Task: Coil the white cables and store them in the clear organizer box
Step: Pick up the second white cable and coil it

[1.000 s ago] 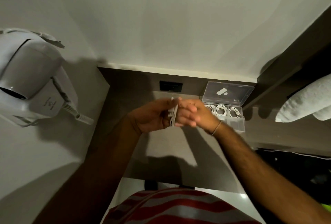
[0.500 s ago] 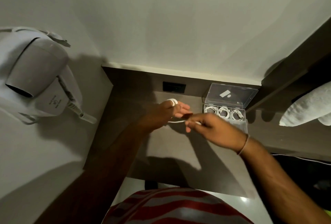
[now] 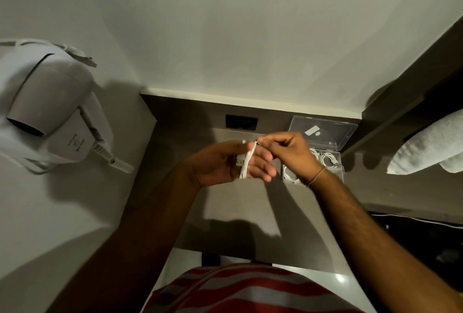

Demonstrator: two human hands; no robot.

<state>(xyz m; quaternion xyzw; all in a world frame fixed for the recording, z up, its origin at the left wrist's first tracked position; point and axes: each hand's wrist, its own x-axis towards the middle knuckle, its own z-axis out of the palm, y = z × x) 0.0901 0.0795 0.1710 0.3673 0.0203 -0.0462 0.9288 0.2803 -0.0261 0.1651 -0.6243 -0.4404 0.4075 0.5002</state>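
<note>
Left of the box (image 3: pixel 338 172), over the counter (image 3: pixel 238 202), the left hand (image 3: pixel 225 165) lies palm up with its fingers straight. A white cable (image 3: pixel 246 165) is wound in several turns round those fingers, and one plug of the cable rests against the palm. The right hand (image 3: pixel 288 152), in front of the box and partly hiding it, pinches the cable between thumb and forefinger at the top of the loop; its other fingers are curled. The box stands on the counter with its clear lid (image 3: pixel 323 132) raised behind it, and coils (image 3: pixel 329 160) of white cable lie in its compartments. Well to the left of the box a dryer (image 3: pixel 50 112) hangs on the wall. A socket (image 3: pixel 241 122) sits in the back panel, left of the box and nearer to it. To the right of the box lies a rolled towel (image 3: pixel 431 147).
</note>
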